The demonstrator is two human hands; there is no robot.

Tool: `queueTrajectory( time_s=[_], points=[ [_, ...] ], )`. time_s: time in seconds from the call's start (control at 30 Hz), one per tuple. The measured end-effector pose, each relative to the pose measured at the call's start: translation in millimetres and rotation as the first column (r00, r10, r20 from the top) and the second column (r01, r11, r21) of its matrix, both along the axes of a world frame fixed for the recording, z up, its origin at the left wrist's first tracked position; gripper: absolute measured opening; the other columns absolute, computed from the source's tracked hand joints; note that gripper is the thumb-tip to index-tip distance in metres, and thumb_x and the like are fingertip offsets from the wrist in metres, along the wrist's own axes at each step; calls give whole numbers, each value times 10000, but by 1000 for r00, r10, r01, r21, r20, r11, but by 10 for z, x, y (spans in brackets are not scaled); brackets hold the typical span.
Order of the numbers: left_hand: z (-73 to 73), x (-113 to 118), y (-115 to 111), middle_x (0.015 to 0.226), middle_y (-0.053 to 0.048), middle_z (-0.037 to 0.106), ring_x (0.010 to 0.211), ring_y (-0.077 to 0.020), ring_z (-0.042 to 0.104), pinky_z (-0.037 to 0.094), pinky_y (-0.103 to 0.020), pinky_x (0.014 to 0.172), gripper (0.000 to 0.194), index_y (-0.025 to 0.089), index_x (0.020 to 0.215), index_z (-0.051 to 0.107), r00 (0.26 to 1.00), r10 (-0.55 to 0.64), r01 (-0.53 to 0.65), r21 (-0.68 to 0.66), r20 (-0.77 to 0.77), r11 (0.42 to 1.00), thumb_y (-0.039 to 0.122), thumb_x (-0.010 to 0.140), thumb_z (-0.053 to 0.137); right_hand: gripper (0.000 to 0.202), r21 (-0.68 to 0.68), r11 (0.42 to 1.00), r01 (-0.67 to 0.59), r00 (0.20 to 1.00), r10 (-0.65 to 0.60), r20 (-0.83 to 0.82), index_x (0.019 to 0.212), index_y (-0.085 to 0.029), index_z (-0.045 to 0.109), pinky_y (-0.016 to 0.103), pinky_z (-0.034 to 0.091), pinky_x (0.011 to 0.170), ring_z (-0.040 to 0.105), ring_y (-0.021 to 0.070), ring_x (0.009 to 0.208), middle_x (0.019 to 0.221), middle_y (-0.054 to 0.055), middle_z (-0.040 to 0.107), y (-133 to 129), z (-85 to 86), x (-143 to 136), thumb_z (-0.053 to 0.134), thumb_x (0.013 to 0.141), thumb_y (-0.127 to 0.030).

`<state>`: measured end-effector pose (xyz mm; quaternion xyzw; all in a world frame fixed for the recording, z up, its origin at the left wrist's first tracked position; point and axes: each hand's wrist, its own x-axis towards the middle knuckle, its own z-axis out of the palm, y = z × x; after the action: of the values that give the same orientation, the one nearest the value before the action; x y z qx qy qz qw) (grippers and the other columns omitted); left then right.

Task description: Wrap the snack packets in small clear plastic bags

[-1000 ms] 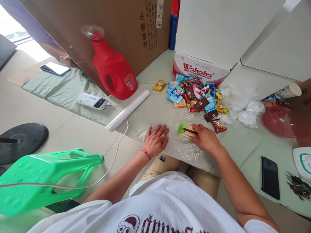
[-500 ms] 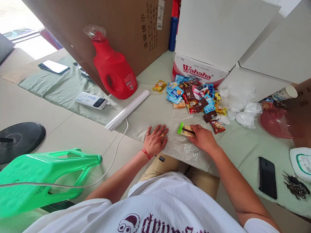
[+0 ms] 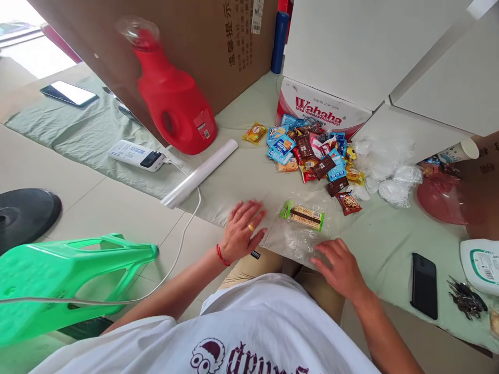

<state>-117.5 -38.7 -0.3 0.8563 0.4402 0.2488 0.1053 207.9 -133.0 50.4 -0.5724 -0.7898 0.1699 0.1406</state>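
A wrapped snack bar (image 3: 307,216) with green ends lies flat on a sheet of clear plastic film (image 3: 298,240) near the table's front edge. To its left, my left hand (image 3: 245,231) hovers or rests by the film with its fingers spread, slightly blurred. My right hand (image 3: 338,267) is below and right of the bar, over the film's near edge; its fingers are apart and curved, and I cannot tell whether they touch the film. Beyond the bar sits a pile of small wrapped snacks (image 3: 312,150) in blue, brown, red and yellow packets.
A roll of plastic wrap (image 3: 199,174), a white power bank (image 3: 137,156) with cable and a red jug (image 3: 177,106) stand left. Crumpled film bundles (image 3: 397,179) and a black phone (image 3: 424,285) are right. A Wahaha carton (image 3: 319,106) blocks the back; a green stool (image 3: 78,283) stands left.
My right hand has let go of the snack bar and drawn back toward me and to the right. My left hand has shifted slightly left and toward me.
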Motion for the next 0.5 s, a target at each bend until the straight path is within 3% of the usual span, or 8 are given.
queueTrajectory(
  time_s=[0.1, 0.17, 0.3, 0.4, 0.5],
  points=[
    [-1, -29, -69, 1418, -27, 666, 1425, -253, 519, 157, -555, 1299, 341, 369, 1300, 678, 949, -315, 314, -40, -19, 949, 404, 995, 530, 290, -33, 999, 0, 999, -1, -42, 1228, -303, 683, 480, 551, 939, 640, 277, 1068, 1156, 90, 711, -249, -81, 62, 608, 978, -431],
    [-3, -14, -61, 1371, -31, 694, 1391, -247, 549, 200, -554, 1287, 303, 353, 1216, 717, 938, -345, 345, -68, 12, 936, 363, 996, 510, 238, -30, 998, 52, 994, -55, -92, 1167, -307, 697, 453, 559, 905, 648, 257, 1024, 1083, 75, 721, -244, -84, 90, 525, 1020, -380],
    [78, 174, 104, 1177, -105, 737, 1201, -232, 636, 497, -445, 1062, 329, 239, 1089, 719, 976, -70, 92, -103, 206, 990, 265, 1010, 401, 313, -95, 990, 106, 994, -109, -21, 1094, -256, 714, 401, 550, 867, 661, 243, 985, 1019, 77, 722, 15, 21, 52, 423, 1050, -361],
    [230, 494, 231, 1015, -120, 707, 1001, -245, 649, 536, -421, 920, 340, 195, 1072, 693, 966, 132, -95, -169, 222, 981, 377, 1029, 409, 370, -162, 967, 195, 975, -174, 139, 1064, -234, 729, 356, 539, 837, 685, 235, 976, 1010, 76, 739, 198, 98, -89, 386, 1055, -371],
    [388, 876, 247, 1123, -143, 660, 1083, -305, 601, 502, -471, 937, 478, 182, 1195, 663, 987, 120, -98, -195, 107, 976, 576, 963, 523, 387, -193, 936, 295, 929, -233, 289, 1266, -246, 689, 323, 533, 795, 721, 226, 941, 1083, 74, 767, 298, 122, -306, 385, 1043, -332]
  ],
)
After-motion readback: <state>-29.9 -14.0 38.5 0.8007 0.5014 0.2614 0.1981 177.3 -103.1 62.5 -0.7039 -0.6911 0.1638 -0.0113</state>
